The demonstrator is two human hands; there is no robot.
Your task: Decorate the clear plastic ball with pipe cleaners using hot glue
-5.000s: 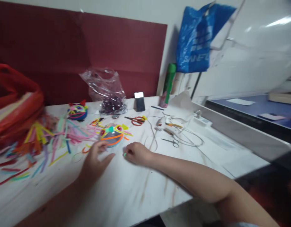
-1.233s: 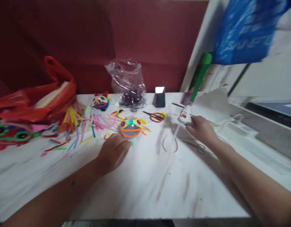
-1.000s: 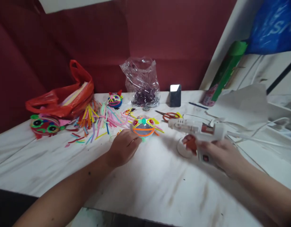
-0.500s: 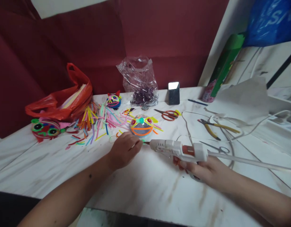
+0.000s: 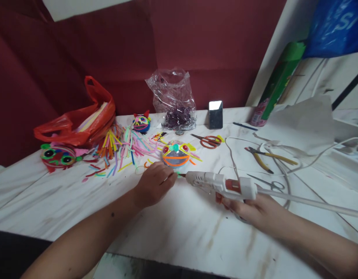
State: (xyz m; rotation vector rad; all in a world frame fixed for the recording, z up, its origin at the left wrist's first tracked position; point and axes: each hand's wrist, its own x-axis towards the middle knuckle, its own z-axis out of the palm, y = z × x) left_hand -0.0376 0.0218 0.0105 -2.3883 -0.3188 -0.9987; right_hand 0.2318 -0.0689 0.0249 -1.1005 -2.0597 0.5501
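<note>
My right hand (image 5: 251, 209) is wrapped round the handle of a white hot glue gun (image 5: 216, 184), with a long glue stick (image 5: 306, 199) sticking out of its back. The gun's nozzle points left and meets a small green piece (image 5: 179, 174) pinched in the fingertips of my left hand (image 5: 155, 184). That piece is mostly hidden, perhaps a bit of pipe cleaner. Just behind my fingers sits a clear, round face ornament (image 5: 175, 157) with red eyes, a teal nose and an orange-rimmed mouth.
Loose pipe cleaners (image 5: 129, 143) spread to the left near a red plastic bag (image 5: 76, 120) and two finished faces (image 5: 61, 156). Orange-handled scissors (image 5: 209, 141), pliers (image 5: 263, 157), small metal scissors (image 5: 272, 184) and a cord (image 5: 232, 153) lie right. A phone (image 5: 215, 115) leans at the back.
The whole view has shifted slightly. Both hands keep their grip, and the nozzle stays at the green piece.
</note>
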